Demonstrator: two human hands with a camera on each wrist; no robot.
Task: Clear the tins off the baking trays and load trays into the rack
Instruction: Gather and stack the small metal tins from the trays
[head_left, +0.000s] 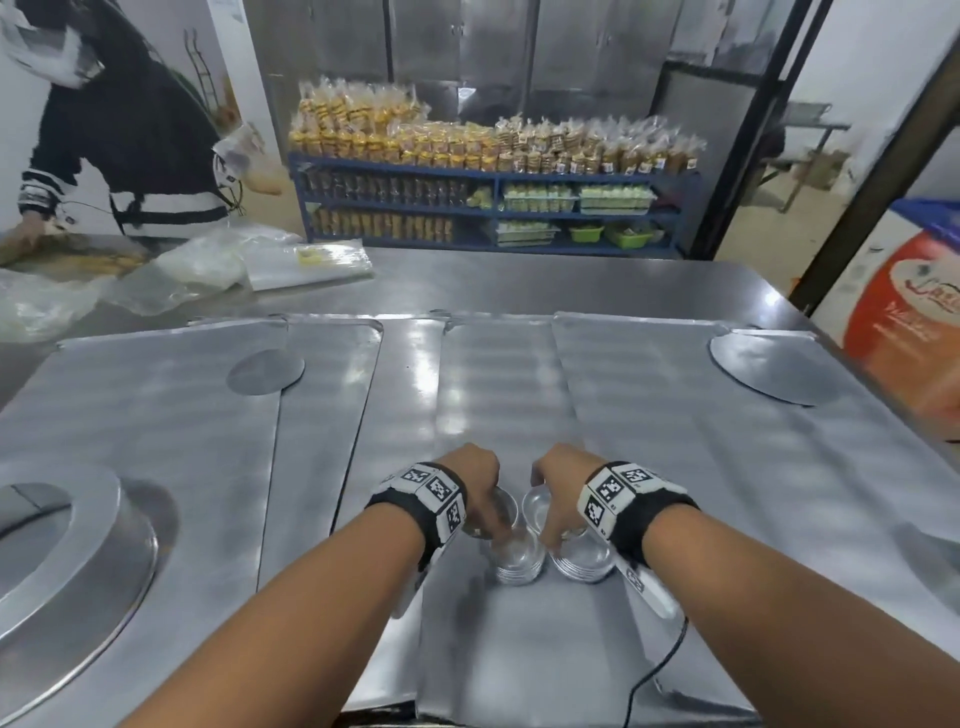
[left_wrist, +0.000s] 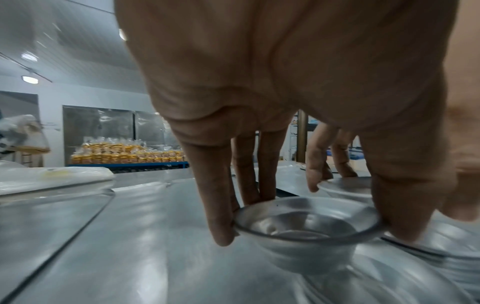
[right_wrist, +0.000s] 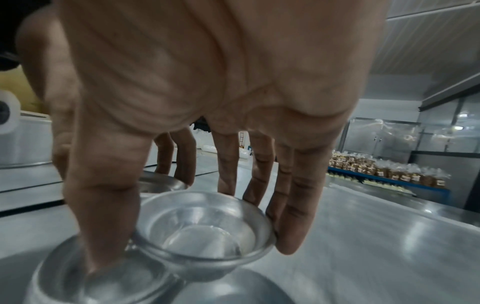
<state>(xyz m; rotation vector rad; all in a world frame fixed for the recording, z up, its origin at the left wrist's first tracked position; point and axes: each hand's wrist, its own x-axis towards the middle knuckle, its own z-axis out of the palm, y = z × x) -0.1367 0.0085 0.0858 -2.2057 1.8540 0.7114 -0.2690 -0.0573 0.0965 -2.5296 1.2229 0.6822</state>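
Left hand: fingers pinch one small tin by its rim.
Right hand: fingers pinch another tin likewise.
Handling: probably light, stiff, slippery metal; the rolled rim is the best hold.

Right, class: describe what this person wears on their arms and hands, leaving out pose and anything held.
Both forearms are bare, with no sleeves or gloves. The left hand and right hand each sit beyond a black wrist band carrying white blocks printed with black square markers. A thin black cable trails from the right wrist unit.

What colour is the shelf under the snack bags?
Blue. The shelf shows best in the head view.
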